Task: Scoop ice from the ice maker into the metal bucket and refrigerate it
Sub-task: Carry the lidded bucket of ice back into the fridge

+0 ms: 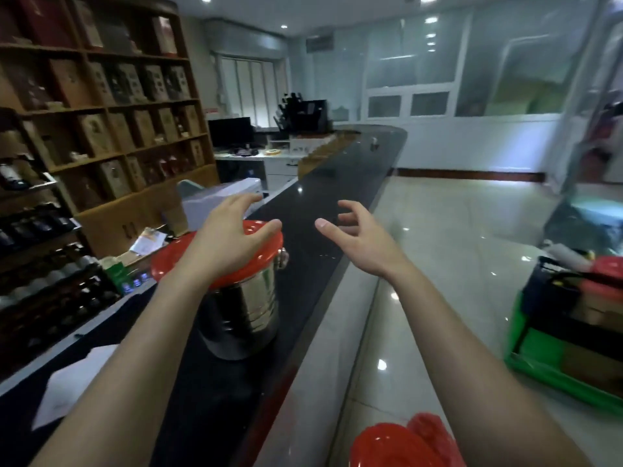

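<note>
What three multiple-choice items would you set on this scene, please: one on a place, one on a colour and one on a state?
1. Where does the bucket stand?
A. on the floor
B. on the counter
C. on a shelf

2. What colour is the lid on it?
A. red
B. blue
C. white

3. What does the right hand hold?
A. a scoop
B. the lid
C. nothing

Answers:
1 B: its base rests on the black top.
2 A: a red disc caps the shiny metal wall.
3 C: its fingers curl loosely in the air over the counter, with nothing between them.
</note>
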{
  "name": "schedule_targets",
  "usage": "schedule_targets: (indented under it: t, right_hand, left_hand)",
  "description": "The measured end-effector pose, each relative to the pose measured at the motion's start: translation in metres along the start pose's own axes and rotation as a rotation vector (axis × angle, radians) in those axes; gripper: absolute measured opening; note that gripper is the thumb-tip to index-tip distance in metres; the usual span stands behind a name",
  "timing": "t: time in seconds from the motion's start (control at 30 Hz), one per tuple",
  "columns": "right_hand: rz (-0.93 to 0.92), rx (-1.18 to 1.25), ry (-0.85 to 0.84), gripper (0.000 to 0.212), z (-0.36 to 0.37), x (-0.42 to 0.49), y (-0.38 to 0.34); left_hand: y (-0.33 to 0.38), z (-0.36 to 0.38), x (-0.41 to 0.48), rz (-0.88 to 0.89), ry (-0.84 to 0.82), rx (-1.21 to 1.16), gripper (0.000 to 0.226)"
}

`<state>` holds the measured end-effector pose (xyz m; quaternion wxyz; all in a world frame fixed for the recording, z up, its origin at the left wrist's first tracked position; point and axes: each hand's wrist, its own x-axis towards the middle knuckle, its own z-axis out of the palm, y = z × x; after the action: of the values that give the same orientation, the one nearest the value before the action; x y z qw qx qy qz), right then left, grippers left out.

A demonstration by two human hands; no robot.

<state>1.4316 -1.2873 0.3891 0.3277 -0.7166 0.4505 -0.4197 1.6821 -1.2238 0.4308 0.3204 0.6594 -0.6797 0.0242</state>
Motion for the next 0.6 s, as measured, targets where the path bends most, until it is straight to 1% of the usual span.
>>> schedule_targets:
  t: [0.1, 0.17, 0.23, 0.33, 0.47, 0.6]
  right_hand:
    - [0.067, -0.025, 0.096, 0.09, -0.043, -0.042, 0.024]
    - [0.126, -0.044, 0.169, 0.095, -0.074, -0.078, 0.042]
    - [0.174, -0.065, 0.217, 0.098, -0.101, -0.116, 0.062]
    - [0.272, -0.086, 0.33, 0.089, -0.147, -0.184, 0.103]
    - [0.423, -0.14, 0.454, 0.092, -0.204, -0.285, 0.145]
    - [0.571, -0.204, 0.586, 0.093, -0.266, -0.399, 0.169]
  left_hand:
    - [0.044, 0.04, 0.004, 0.127, -0.106, -0.086, 0.072]
    - [0.072, 0.071, 0.002, 0.209, -0.193, -0.132, 0.074]
    - [0.096, 0.099, -0.007, 0.247, -0.296, -0.189, 0.075]
    - [0.148, 0.15, -0.03, 0.314, -0.466, -0.27, 0.076]
    - [0.237, 0.22, -0.069, 0.408, -0.637, -0.346, 0.072]
    - [0.347, 0.27, -0.128, 0.556, -0.789, -0.428, 0.068]
